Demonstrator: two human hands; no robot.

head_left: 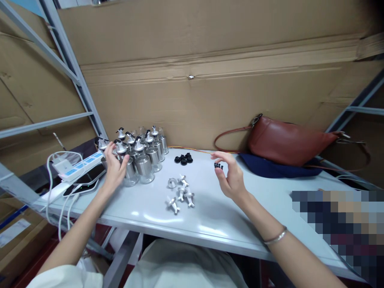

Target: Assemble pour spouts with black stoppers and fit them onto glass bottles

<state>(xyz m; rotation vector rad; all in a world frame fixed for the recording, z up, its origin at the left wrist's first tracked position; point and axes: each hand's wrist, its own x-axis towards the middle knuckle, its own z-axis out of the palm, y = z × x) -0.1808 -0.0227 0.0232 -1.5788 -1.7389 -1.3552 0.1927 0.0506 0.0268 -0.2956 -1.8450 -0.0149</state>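
Observation:
My left hand (113, 170) is at the left, in front of the glass bottles with steel sleeves (144, 167), its thumb and fingers apart and nothing visibly held. Several of these bottles wear silver pourer tops with black levers. On the right, my right hand (230, 176) is raised with fingers curved and the thumb apart. Small black pieces (218, 165) show between its thumb and fingers, apparently on the table. Between my hands lie several loose silver pourer tops (181, 194) and a silver ring (172, 183). Behind them sits a cluster of round black caps (183, 159).
A white power strip (82, 166) with cables and phones (90, 176) occupies the table's left end. A brown leather bag (288, 140) rests on dark blue cloth (279, 167) at the back right. Cardboard (210, 104) walls the back; metal shelf posts (78, 76) frame the sides.

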